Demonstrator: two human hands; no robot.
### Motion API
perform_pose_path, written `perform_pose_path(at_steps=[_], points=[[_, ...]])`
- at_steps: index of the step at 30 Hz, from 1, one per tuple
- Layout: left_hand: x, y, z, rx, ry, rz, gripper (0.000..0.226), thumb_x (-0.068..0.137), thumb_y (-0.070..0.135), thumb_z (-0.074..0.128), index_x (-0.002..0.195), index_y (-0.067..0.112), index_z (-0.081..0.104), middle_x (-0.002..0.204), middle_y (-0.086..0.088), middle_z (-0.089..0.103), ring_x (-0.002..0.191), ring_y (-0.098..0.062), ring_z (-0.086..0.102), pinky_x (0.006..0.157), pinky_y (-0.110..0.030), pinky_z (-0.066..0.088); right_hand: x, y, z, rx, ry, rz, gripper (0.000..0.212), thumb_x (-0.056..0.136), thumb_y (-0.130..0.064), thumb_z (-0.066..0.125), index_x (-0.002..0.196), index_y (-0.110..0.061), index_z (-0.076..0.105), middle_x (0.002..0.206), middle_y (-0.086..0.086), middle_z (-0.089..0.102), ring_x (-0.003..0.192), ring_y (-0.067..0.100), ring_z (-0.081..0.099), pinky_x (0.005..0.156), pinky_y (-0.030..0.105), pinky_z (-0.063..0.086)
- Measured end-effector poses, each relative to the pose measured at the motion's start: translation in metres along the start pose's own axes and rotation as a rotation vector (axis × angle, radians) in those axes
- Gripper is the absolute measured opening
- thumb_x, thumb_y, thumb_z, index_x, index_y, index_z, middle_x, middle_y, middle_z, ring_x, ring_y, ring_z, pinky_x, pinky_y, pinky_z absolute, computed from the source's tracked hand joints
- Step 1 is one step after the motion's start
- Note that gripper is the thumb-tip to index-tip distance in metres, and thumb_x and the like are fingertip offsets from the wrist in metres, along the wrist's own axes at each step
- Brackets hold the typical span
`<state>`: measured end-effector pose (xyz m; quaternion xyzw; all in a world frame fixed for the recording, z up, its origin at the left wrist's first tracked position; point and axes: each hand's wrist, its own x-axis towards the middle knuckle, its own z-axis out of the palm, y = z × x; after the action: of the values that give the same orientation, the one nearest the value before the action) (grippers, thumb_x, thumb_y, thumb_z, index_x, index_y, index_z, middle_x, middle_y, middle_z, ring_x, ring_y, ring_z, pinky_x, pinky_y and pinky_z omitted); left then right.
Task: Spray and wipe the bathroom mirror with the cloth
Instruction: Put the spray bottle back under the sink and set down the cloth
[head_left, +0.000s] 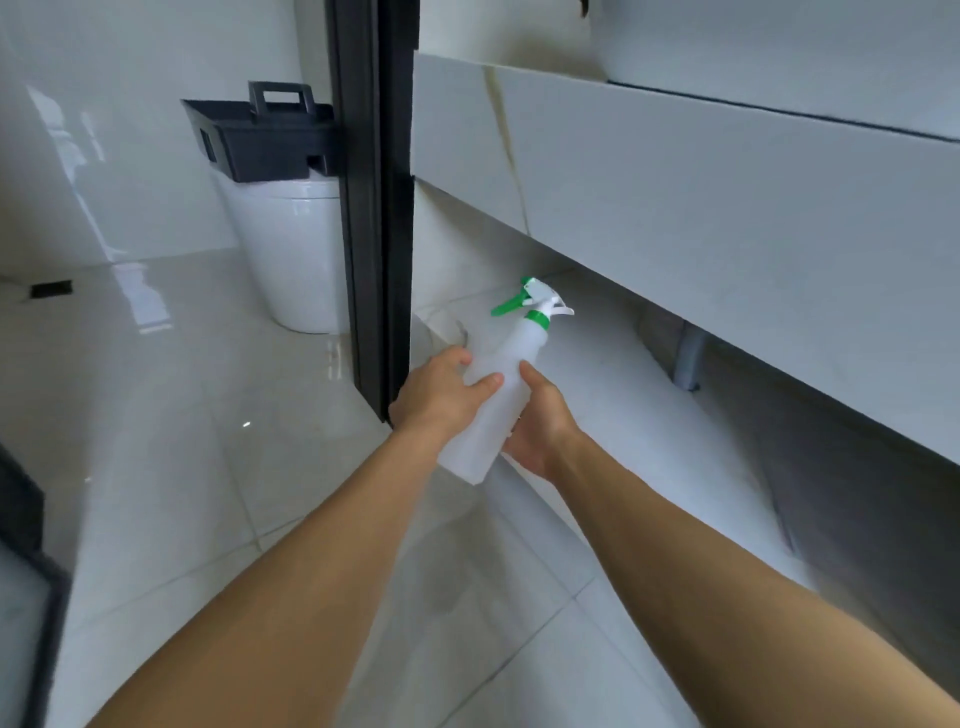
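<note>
Both hands, left hand (441, 395) and right hand (540, 426) | fingers curled round spray bottle (498, 395), contents unclear | bench (727, 218) edge above, floor (208, 415) left.

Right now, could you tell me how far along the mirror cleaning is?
Early stage. Both the left hand and the right hand hold the spray bottle low beside the vanity. No cloth or mirror is in view, so spraying and wiping appear still to come.

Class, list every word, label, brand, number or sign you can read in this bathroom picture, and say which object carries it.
None can be read.
Spray bottle, held in both hands: plain white body, no label showing.
Black basket on the toilet: no writing visible.
Vanity front: bare, no sign.
</note>
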<state>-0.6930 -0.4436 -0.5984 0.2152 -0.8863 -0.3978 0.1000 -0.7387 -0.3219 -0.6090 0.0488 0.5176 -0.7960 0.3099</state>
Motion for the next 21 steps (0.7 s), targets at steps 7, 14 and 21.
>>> perform_pose_path(at_steps=[7, 14, 21], points=[[0.012, 0.046, 0.058, 0.03, -0.067, 0.142, 0.052, 0.09, 0.06, 0.056, 0.135, 0.034, 0.052, 0.131, 0.004, 0.061, 0.117, -0.026, 0.058, 0.088, -0.036, 0.049, -0.003, -0.024, -0.056, 0.126, 0.165, -0.057, 0.052, 0.104, -0.049, 0.038, 0.139, -0.013, 0.051, 0.12, 0.016, 0.066, 0.102, 0.032, 0.066, 0.073, 0.043, 0.052], [0.019, 0.083, 0.12, -0.085, -0.295, 0.33, 0.055, 0.098, 0.051, 0.05, 0.147, 0.027, 0.044, 0.148, -0.002, 0.052, 0.133, -0.027, 0.049, 0.108, -0.035, 0.043, -0.023, -0.048, -0.121, 0.164, 0.374, -0.174, 0.048, 0.102, -0.043, 0.051, 0.141, -0.017, 0.048, 0.123, 0.01, 0.062, 0.108, 0.03, 0.064, 0.079, 0.051, 0.055], [0.013, 0.112, 0.171, -0.242, -0.534, 0.375, 0.052, 0.104, 0.044, 0.041, 0.154, 0.032, 0.033, 0.157, 0.0, 0.04, 0.142, -0.02, 0.041, 0.116, -0.031, 0.033, -0.047, -0.061, -0.165, 0.067, 0.574, -0.393, 0.047, 0.099, -0.028, 0.06, 0.144, -0.028, 0.045, 0.137, 0.003, 0.06, 0.117, 0.023, 0.063, 0.106, 0.057, 0.046]])
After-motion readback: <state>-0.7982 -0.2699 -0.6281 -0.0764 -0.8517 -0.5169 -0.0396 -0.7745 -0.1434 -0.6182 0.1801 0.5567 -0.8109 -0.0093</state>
